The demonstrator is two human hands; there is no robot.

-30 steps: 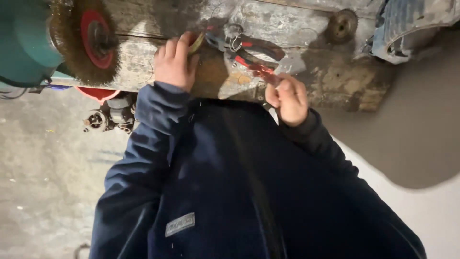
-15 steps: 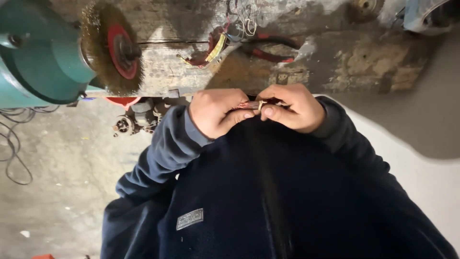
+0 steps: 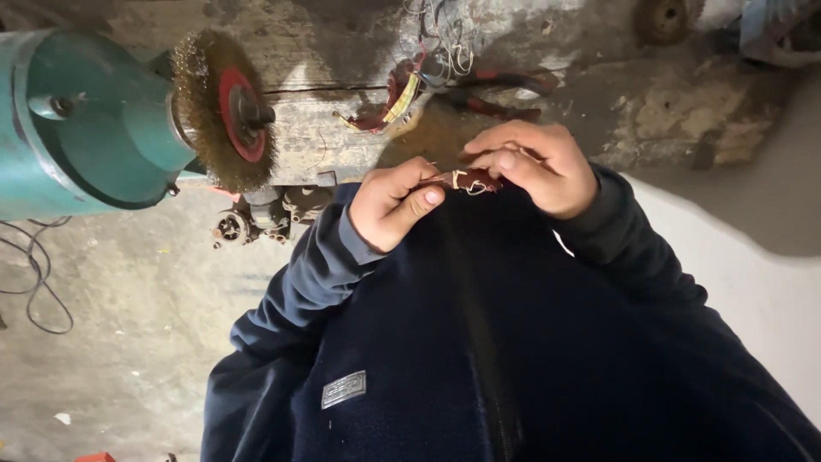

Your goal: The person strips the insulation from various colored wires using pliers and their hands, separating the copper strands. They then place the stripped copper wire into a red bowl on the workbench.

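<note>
One label shows: a small grey patch (image 3: 344, 389) sewn on the front of the dark blue fleece jacket (image 3: 530, 359). It is a rectangle, a little tilted, with a paler raised border and raised marks inside. It sits low on the jacket, on the side below the sleeve that leads to the left hand (image 3: 393, 204), and well apart from that hand. No packages, signs or screens are visible.

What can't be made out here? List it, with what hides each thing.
Head view only:
- Small dark-red part: mostly covered by the left hand and right hand; its kind is unclear.
- Teal grinder: cut off by the left edge.
- Wire tangle on the bench: too small and dim to sort.
</note>
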